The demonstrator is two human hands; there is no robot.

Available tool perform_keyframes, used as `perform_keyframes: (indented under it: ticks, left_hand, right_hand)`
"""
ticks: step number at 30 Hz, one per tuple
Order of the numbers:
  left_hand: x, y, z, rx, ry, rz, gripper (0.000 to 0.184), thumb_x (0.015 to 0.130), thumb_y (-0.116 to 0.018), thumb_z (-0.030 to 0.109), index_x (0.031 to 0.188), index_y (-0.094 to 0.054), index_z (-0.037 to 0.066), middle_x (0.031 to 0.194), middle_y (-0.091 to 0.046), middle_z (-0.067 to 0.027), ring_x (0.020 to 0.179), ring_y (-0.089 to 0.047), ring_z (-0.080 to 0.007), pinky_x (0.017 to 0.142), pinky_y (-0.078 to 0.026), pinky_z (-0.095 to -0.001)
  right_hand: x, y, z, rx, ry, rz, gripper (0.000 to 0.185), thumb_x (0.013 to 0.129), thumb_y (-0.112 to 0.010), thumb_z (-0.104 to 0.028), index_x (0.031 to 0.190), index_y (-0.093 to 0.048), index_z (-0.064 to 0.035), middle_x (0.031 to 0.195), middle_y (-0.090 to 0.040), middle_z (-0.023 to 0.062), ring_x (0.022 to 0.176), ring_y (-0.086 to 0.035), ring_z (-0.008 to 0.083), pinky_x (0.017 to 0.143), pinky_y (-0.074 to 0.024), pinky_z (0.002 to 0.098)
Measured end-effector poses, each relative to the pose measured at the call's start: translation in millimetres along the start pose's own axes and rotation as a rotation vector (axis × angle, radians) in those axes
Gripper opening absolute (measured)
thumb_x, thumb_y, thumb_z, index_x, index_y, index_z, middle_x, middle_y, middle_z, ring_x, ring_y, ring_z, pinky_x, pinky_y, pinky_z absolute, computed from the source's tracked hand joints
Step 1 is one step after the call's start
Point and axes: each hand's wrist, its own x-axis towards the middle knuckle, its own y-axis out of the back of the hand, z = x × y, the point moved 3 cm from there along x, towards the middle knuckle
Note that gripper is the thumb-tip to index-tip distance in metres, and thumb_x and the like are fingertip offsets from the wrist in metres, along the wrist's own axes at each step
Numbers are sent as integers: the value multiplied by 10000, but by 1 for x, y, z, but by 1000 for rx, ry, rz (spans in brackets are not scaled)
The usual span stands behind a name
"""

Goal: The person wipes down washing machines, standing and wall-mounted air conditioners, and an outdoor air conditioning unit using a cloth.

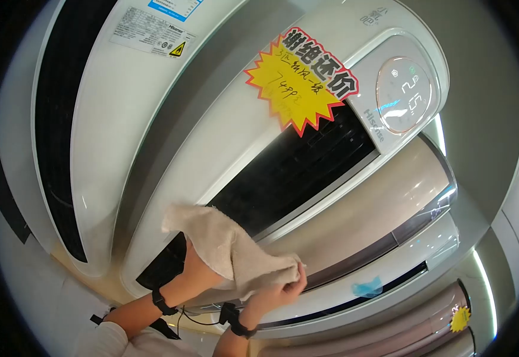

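A beige cleaning cloth [235, 244] hangs in front of the lower part of a tall white standing air conditioner [212, 149]. My left hand [203, 265] is mostly beneath the cloth, which drapes over it and hides the fingers. At the cloth's right end, my right hand [283, 294] pinches its edge between bent fingers. Behind the cloth runs the unit's long black vent [295, 172]. Both of my wrists carry dark bands.
A yellow price sign [298, 83] is stuck on the unit near its lit display [408, 92]. Another white air conditioner [110, 107] stands at left. A beige unit [372, 196] and a white one with a blue piece [367, 287] stand at right.
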Motion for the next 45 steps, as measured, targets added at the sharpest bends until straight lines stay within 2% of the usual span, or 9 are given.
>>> perform_keyframes:
  ticks: [7, 20, 21, 24, 29, 35, 38, 42, 45]
  left_hand:
    - [-41, -23, -11, -38, -93, -110, 697, 861, -714, 372, 1453, -474, 93, 1491, -466, -198, 1421, -366, -428, 1165, -196, -629]
    - [7, -41, 23, -339, -259, 36, 518, 879, -656, 254, 1356, -587, 67, 1399, -560, -226, 1331, -460, -483, 1129, -274, -637]
    - [1, -45, 20, -340, -260, 38, 510, 885, -648, 255, 1354, -588, 66, 1401, -559, -230, 1335, -459, -485, 1132, -274, -634]
    - [-24, -48, 9, -237, -203, -26, 507, 860, -655, 256, 1335, -624, 81, 1392, -577, -214, 1358, -458, -457, 1107, -290, -653]
    - [-12, -47, 19, -280, -255, -101, 556, 812, -679, 188, 1347, -603, 57, 1418, -520, -263, 1353, -408, -522, 1131, -250, -660]
    - [13, -24, 35, -291, -293, 26, 558, 793, -707, 193, 1318, -611, 31, 1361, -570, -260, 1289, -489, -497, 1088, -310, -650]
    - [-2, -6, 22, -208, -197, 71, 526, 805, -705, 246, 1287, -637, 48, 1322, -613, -223, 1276, -523, -458, 1072, -343, -618]
    - [-6, 19, -5, -176, -147, 111, 489, 842, -678, 258, 1276, -627, 38, 1312, -613, -219, 1247, -534, -469, 1054, -354, -612]
    - [7, 33, -34, -263, -104, 195, 359, 855, -656, 207, 1169, -653, 32, 1208, -648, -211, 1156, -574, -453, 985, -415, -577]
  right_hand:
    - [-40, -43, 54, 203, -195, -255, 605, 1002, -590, -99, 1547, -356, 16, 1630, -328, 181, 1506, -308, 293, 1231, -238, 407]
    - [22, -56, 26, -64, 150, -276, 588, 1051, -521, -204, 1562, -336, 22, 1607, -375, 181, 1474, -363, 297, 1220, -259, 395]
    - [5, -52, 55, 189, -90, -287, 642, 1032, -572, -232, 1564, -326, 31, 1624, -347, 186, 1501, -324, 295, 1233, -230, 394]
    - [-21, -44, 79, 215, -168, -276, 645, 1004, -620, -175, 1560, -354, 16, 1608, -368, 196, 1458, -391, 277, 1195, -301, 390]
    - [44, -50, 104, 177, -163, -354, 489, 1088, -429, -241, 1492, -462, 32, 1526, -491, 166, 1393, -460, 225, 1156, -359, 374]
    - [60, -51, 39, 485, -229, -159, 534, 1041, -527, -112, 1542, -365, -22, 1536, -437, 171, 1363, -481, 276, 1141, -395, 386]
    - [20, -42, 28, 201, -210, -99, 537, 1007, -524, -24, 1522, -369, -27, 1494, -468, 160, 1318, -511, 278, 1113, -431, 391]
    - [-37, -46, 7, 320, -327, -123, 519, 1003, -529, -16, 1504, -395, -40, 1502, -456, 160, 1316, -510, 300, 1103, -450, 422]
    - [-56, -63, -27, 273, -151, -226, 566, 1009, -566, -81, 1531, -363, -1, 1526, -437, 175, 1339, -497, 308, 1122, -429, 432]
